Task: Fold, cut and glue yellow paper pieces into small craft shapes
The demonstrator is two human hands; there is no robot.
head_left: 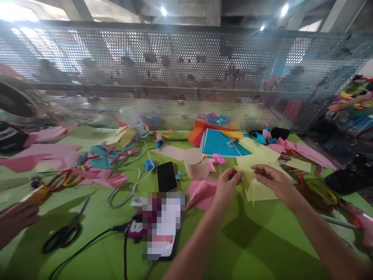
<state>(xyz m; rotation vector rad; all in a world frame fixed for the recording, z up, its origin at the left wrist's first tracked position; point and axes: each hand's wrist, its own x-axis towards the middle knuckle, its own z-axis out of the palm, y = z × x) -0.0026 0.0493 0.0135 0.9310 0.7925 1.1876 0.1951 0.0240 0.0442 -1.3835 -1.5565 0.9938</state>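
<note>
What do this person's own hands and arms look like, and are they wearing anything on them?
Both the left hand and the right hand are bare, without gloves. No sleeve, watch or bracelet shows on either forearm. Whether there is a ring is too blurred to tell.

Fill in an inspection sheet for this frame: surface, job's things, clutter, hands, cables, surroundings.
Surface: green table, mostly covered toward the back.
Job's things: yellow piece in hand, above yellow sheets.
Clutter: blue sheets, pink paper, black phone, scissors.
Hands: left hand pinches the yellow piece; right hand at its other side, grip unclear.
Cables: black cable at front, pale cable looped left of the black phone.
Surroundings: mesh screen behind; another person's hand at far left.
</note>
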